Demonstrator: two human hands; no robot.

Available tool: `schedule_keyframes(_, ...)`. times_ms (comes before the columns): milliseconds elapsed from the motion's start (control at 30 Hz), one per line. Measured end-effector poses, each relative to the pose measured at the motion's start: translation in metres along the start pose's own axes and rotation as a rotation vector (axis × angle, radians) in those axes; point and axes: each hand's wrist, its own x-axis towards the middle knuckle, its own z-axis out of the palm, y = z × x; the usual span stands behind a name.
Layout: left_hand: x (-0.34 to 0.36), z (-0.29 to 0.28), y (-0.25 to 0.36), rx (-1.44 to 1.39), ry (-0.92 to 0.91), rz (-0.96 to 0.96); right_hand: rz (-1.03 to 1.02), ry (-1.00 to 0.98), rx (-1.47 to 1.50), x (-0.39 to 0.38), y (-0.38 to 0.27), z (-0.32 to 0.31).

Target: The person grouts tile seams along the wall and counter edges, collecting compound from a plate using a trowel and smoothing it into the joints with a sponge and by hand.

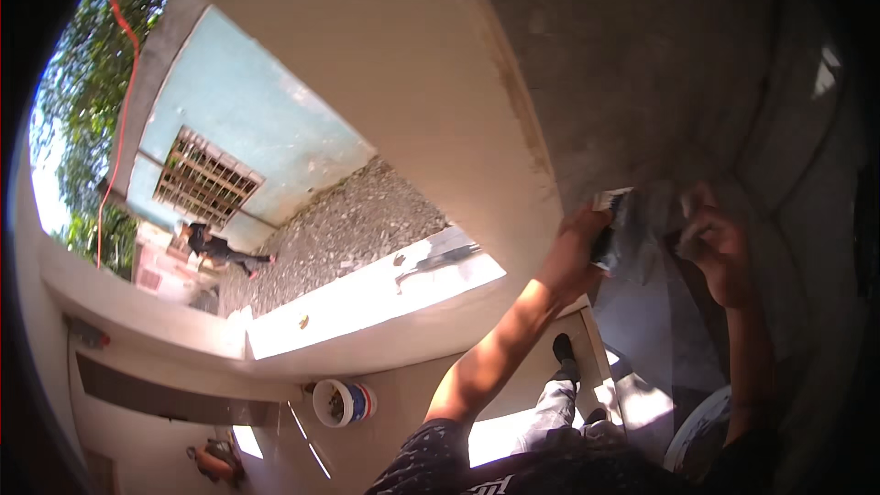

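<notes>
My left hand is closed round a dark blue and grey thing with a thin, crumpled, film-like surface; its kind is not plain. A pale, lit strip shows at the thing's upper edge. Just right of it, my right hand is raised with bent fingers, smeared by motion and shade. Whether those fingers grip the thing's edge cannot be made out. Both hands are up in front of a shaded grey wall. Beneath them appears a pale grey, flat surface.
A large opening with a sunlit sill lies to my left. Outside are gravel, a light blue wall and a person in dark clothes. A white bucket stands lower left; a round, pale container is beside my right forearm.
</notes>
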Motion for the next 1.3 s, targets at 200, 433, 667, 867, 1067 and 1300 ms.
schedule_keyframes(200,0.004,0.039,-0.003,-0.067,-0.123,-0.081,-0.085,0.465,0.297,-0.014,0.077,-0.150)
schedule_keyframes(433,-0.016,0.015,0.023,-0.219,-0.109,-0.062,-0.446,0.785,0.340,0.147,-0.008,-0.084)
schedule_keyframes(667,-0.031,0.015,0.009,-0.078,0.017,-0.091,-0.560,1.127,0.121,0.193,-0.095,-0.136)
schedule_keyframes(867,-0.050,-0.020,0.018,-0.218,-0.125,-0.088,-0.658,1.101,0.121,0.224,-0.091,-0.131)
schedule_keyframes(1067,-0.052,-0.034,0.021,-0.304,-0.201,-0.097,-0.519,1.125,-0.414,0.236,-0.082,-0.110)
schedule_keyframes(1300,-0.055,-0.042,0.022,-0.424,-0.266,-0.101,-0.706,1.177,-0.465,0.221,-0.072,-0.041)
